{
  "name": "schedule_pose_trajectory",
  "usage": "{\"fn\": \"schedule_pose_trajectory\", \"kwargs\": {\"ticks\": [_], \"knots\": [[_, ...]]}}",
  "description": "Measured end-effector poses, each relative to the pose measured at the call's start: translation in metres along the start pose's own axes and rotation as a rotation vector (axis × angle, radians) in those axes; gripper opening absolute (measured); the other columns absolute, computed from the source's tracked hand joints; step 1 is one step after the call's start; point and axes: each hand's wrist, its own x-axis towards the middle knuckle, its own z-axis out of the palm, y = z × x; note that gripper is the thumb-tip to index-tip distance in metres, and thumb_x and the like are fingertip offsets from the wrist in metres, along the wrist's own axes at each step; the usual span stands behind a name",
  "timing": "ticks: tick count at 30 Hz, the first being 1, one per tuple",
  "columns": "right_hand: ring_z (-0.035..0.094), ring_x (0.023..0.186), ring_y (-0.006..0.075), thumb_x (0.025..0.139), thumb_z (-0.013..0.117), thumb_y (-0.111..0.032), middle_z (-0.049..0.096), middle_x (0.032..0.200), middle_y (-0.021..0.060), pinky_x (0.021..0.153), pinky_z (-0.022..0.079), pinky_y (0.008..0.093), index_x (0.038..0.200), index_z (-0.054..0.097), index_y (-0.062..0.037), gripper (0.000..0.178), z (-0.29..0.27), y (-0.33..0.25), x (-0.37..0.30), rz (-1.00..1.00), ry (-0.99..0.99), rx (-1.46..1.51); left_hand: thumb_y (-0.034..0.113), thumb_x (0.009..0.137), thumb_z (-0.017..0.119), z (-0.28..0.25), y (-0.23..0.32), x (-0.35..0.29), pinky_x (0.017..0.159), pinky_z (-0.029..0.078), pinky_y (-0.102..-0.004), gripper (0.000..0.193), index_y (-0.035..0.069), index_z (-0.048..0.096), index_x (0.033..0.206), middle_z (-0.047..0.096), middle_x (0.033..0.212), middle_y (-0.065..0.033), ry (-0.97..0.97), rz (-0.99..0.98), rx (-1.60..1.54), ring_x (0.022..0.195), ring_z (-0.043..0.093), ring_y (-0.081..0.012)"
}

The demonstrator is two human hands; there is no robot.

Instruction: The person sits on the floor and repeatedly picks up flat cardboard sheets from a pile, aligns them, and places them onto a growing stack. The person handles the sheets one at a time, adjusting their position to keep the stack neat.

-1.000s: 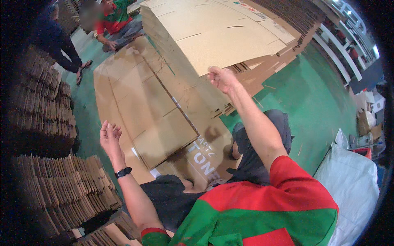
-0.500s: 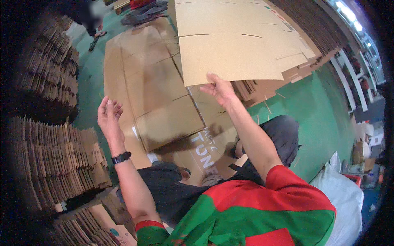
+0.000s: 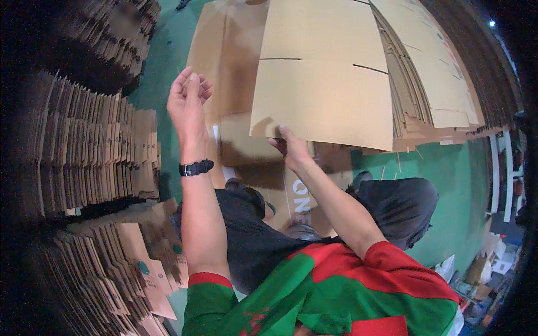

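A flat brown cardboard sheet [image 3: 319, 101] with cut slots is raised in front of me. My right hand [image 3: 291, 148] grips its near edge toward the left corner, thumb on top and fingers beneath. My left hand [image 3: 190, 103], with a black watch on the wrist, is held up to the left, apart from the sheet. Its thumb and index fingertip come together and the other fingers curl. A faint thin line shows by the fingertips; what it is I cannot make out. Below the raised sheet lies more flat cardboard [image 3: 238, 131] on the floor.
Upright cardboard stacks [image 3: 101, 145] line the left side, with another stack [image 3: 120, 269] lower left. At the right stands a pile of flat sheets [image 3: 417, 56]. Thin slivers lie on the green floor [image 3: 448, 173]. Clutter [image 3: 496, 263] sits far right.
The sheet has come away from the right-hand pile, now showing as a separate piece in my right hand. My left hand appears higher and farther right. The view has shifted too.
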Motion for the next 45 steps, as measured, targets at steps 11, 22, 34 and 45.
{"fn": "schedule_pose_trajectory", "kwargs": {"ticks": [11,22,34,45], "knots": [[0.061,0.103,0.0264,0.094,0.059,-0.017,0.057,0.119,0.0132,0.084,0.059,0.0363,0.117,0.052,0.0017,0.031,0.018,0.099,0.026,0.187,-0.07,0.087,0.016,0.096,0.057,-0.01,0.005,0.002,0.074,0.054,-0.0294,0.033,0.0,0.051,0.124,0.062,0.102,-0.0104,0.049,0.019,-0.029,0.086,0.065,-0.0183],[0.063,0.092,0.0274,0.094,0.056,-0.017,0.057,0.113,0.0159,0.075,0.06,0.0358,0.115,0.053,0.0033,0.029,0.058,0.151,0.061,0.256,-0.055,0.069,0.019,0.095,0.058,-0.018,0.004,0.005,0.077,0.054,-0.0324,0.037,0.001,0.049,0.126,0.061,0.105,-0.012,0.071,0.039,-0.04,0.088,0.065,-0.0219],[0.065,0.084,0.0296,0.095,0.056,-0.031,0.061,0.109,0.0161,0.069,0.058,0.0441,0.122,0.05,-0.0014,0.04,-0.044,0.09,0.043,0.515,-0.172,-0.442,0.018,0.094,0.06,-0.015,0.001,0.01,0.079,0.052,-0.0345,0.04,0.003,0.05,0.13,0.061,0.108,-0.0131,0.041,0.006,-0.063,0.091,0.065,-0.0238],[0.065,0.067,0.0211,0.096,0.052,-0.024,0.062,0.081,0.0123,0.057,0.051,0.03,0.099,0.055,0.0017,0.026,-0.206,-0.348,-0.023,-0.982,0.724,-0.09,0.022,0.096,0.057,0.002,-0.009,0.002,0.081,0.051,-0.032,0.041,0.004,0.047,0.132,0.057,0.111,-0.0116,-0.054,-0.005,0.092,0.095,0.061,-0.021]]}}
